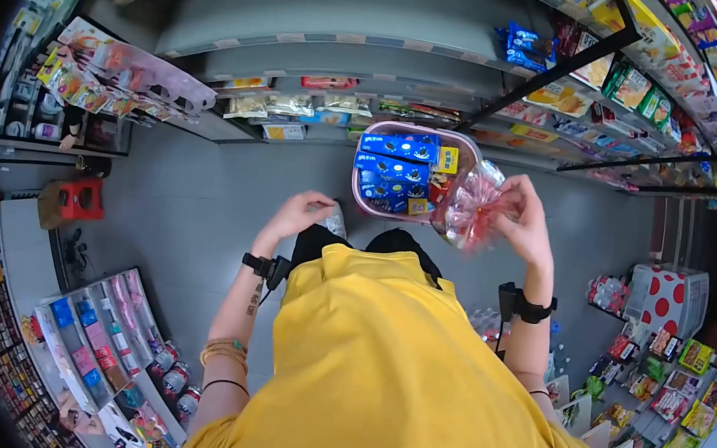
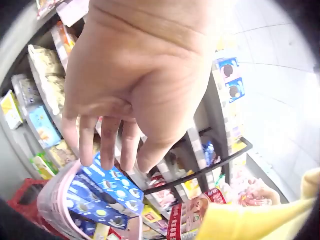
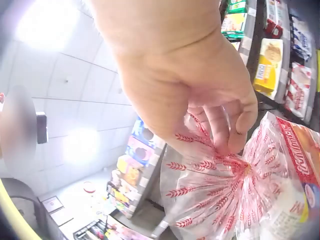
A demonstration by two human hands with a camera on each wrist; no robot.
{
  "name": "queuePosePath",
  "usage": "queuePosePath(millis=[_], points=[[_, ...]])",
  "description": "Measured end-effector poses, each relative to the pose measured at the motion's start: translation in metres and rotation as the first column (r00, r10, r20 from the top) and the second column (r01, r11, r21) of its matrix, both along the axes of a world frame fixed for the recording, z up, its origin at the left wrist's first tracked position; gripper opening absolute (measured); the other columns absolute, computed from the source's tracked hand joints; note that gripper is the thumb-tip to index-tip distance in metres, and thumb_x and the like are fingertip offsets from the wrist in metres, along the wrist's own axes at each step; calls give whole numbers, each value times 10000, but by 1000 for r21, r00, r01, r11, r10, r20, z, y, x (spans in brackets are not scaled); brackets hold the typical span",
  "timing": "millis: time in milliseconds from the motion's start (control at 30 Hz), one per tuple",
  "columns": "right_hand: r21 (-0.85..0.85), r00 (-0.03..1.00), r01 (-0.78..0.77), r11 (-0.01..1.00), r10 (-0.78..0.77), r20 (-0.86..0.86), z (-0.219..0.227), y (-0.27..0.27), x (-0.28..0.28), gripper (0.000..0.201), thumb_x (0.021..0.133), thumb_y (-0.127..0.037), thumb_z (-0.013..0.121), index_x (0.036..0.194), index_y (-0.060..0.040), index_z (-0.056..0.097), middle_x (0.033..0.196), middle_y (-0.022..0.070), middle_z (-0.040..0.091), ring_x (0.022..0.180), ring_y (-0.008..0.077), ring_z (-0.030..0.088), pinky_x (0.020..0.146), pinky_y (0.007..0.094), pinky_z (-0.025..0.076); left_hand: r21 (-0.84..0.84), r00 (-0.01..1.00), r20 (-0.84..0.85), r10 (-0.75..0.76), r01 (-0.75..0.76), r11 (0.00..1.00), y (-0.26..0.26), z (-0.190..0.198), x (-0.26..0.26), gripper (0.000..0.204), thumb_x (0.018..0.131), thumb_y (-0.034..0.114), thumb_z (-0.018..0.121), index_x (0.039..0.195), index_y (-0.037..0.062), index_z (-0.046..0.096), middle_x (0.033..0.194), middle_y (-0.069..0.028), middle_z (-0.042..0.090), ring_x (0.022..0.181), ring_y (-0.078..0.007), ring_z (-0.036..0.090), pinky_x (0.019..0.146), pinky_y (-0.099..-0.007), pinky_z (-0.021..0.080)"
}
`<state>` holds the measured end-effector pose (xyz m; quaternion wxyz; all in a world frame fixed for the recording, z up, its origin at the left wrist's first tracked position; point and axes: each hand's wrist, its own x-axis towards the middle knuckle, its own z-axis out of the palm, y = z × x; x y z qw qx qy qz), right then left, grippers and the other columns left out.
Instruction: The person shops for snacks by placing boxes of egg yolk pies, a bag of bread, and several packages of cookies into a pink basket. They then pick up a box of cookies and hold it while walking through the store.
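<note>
My right hand pinches the gathered neck of a clear bread bag printed with red wheat ears. The right wrist view shows the fingertips at the bunched plastic of the bag. The bag overlaps the right side of a pink-rimmed basket in the head view. Blue cookie boxes are stacked inside, with a yellow pack beside them. My left hand hovers left of the basket, holding nothing. Its fingers hang loose over the blue boxes in the left wrist view.
Grey shelves with wide bare stretches stand ahead, holding blue packs at the right. A black rail crosses them. At the left is a red stool; at the right, a polka-dot box and snack racks.
</note>
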<state>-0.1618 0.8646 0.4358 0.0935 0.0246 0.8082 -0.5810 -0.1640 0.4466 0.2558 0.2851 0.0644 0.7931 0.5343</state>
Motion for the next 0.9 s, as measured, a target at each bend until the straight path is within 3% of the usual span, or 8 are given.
queuePosePath(millis=[67,167,267,367,567,733,833,900], points=[[-101,999,-19,995,23,36,35,-9,2,397,736,88,604,1077,-62,465,878,16,611,832,62,572,758,206,446,129,998,-60,-20,27,991,17,24,-14,336,821,214,737,1104,40,684,1105,-122,671,1034,-265,652,927,-368,505],[-270,996,-93,958,90,-24,62,-20,6,458,746,112,573,1149,-64,440,897,19,592,901,100,582,811,230,460,24,917,-331,-221,242,970,37,73,-41,516,756,163,797,1227,52,616,1262,-137,591,1208,-280,555,1040,-381,433],[-361,982,-186,914,158,-107,94,-36,15,479,743,126,558,1175,-39,433,898,56,580,984,172,590,889,298,480,83,811,-571,-127,211,974,59,124,-53,812,668,216,860,1371,59,485,1418,-152,466,1338,-317,427,1116,-408,345],[-425,954,-299,855,249,-169,108,-50,24,501,738,128,595,1185,-27,428,902,82,592,990,204,600,912,341,483,148,768,-619,-164,319,936,71,158,-64,1069,594,279,907,1469,70,330,1518,-154,337,1411,-329,315,1158,-421,275],[-475,919,-393,787,355,-172,116,-70,38,443,758,89,628,1141,-15,430,894,109,613,992,251,613,900,391,473,283,751,-352,-559,655,701,83,172,-68,1154,547,224,935,1492,49,295,1432,-166,466,1332,-279,442,1119,-374,330],[-519,947,-321,792,266,-180,110,-71,45,387,766,9,650,1086,-29,436,868,142,643,944,292,629,865,418,481,107,623,-550,-556,713,693,89,156,-71,1117,525,225,948,1452,39,355,1369,-146,512,1284,-234,474,1079,-352,367],[-637,963,-270,722,191,-192,95,-62,39,384,760,45,625,1100,-19,456,853,117,626,929,270,636,861,389,489,50,614,-450,-649,743,668,90,155,-77,1084,529,297,950,1420,36,390,1328,-128,527,1237,-239,500,1037,-336,395],[-680,970,-239,693,145,-193,84,-55,36,381,762,56,608,1108,-13,466,845,105,621,917,261,642,858,373,494,149,666,-357,-655,733,664,95,164,-76,1066,523,314,951,1395,27,409,1239,-117,561,1164,-235,533,997,-339,417]])
